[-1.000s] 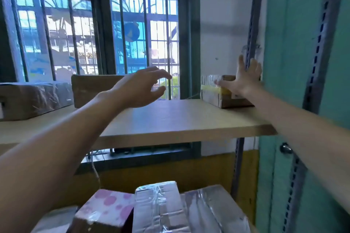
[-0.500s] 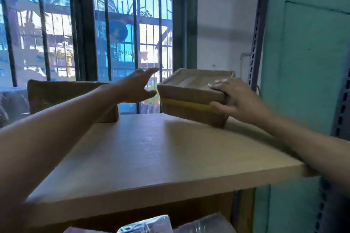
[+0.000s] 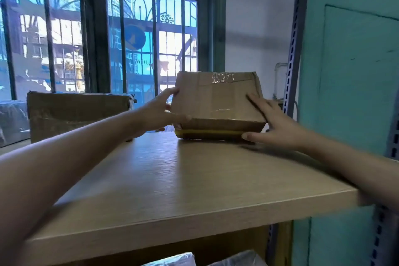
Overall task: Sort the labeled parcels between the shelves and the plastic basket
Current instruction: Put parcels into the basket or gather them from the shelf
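Two hands held one cardboard box (image 3: 216,97) at the back right of a wooden shelf (image 3: 183,179). It was tipped up so that its broad face looked toward the camera, with its lower edge resting on the board. A strip of yellow tape (image 3: 207,133) ran along that lower edge, and a crinkled patch of clear tape (image 3: 223,77) sat near the top. The left hand (image 3: 158,112) grasped the box's left side, fingers hooked over the upper left corner and thumb lying across the front face. The right hand (image 3: 274,126) gripped the right side, fingers spread on the face and thumb tucked against the bottom edge by the yellow tape. Further left on the same shelf stood a bigger brown box (image 3: 77,114), well apart from the held one, and beside it at the far left lay a plastic-wrapped parcel (image 3: 13,123). Behind the shelf was a barred window (image 3: 151,39). A perforated metal post (image 3: 293,49) rose to the right of the box, next to a teal wall (image 3: 349,71). Below the shelf's front edge, the tops of two wrapped packages (image 3: 172,260) showed.
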{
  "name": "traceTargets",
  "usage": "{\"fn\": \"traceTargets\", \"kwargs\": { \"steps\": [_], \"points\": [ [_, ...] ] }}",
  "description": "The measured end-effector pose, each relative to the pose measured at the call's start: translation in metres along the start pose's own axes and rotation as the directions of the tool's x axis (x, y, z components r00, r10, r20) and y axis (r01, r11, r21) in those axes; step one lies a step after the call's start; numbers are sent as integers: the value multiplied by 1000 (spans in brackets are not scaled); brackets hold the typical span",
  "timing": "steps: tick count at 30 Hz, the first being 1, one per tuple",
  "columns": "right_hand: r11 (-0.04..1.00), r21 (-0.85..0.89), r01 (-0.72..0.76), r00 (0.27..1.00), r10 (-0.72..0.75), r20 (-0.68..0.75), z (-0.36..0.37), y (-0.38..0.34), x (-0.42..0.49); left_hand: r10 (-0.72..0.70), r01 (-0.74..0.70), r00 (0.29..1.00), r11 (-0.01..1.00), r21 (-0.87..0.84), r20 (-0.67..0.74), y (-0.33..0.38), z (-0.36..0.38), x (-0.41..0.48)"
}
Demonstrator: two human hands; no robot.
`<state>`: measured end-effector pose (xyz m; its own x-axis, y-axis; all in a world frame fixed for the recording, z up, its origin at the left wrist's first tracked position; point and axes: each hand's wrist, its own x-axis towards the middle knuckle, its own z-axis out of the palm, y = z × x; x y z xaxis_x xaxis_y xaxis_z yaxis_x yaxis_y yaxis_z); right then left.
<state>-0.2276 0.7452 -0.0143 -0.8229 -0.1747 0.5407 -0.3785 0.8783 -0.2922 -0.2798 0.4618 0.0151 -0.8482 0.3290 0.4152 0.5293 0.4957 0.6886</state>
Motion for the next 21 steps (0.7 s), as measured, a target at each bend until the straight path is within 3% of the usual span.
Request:
{"fn": "traceTargets", "kwargs": {
  "steps": [2,5,8,14,18,21],
  "points": [
    [997,67,22,997,-17,-73,0,1,1,32,-32,998,999,-6,-53,2,0,-3],
    [938,344,49,946,67,-317,-4,0,4,46,-63,978,995,-74,-205,9,-6,-5],
    [838,539,78,911,160,-381,-7,3,8,34,-108,943,972,-207,-332,13,-11,-3],
    [876,454,163,949,-13,-315,-8,0,3,55,-146,907,972,-187,-419,14,-8,-7],
    [916,325,234,899,-76,-432,-8,-7,3,102,-194,905,963,-188,-412,17,-8,-11],
    [899,376,224,873,-13,-488,-11,-5,7,129,-211,923,958,-196,-364,19,-9,-12]
  ]
}}
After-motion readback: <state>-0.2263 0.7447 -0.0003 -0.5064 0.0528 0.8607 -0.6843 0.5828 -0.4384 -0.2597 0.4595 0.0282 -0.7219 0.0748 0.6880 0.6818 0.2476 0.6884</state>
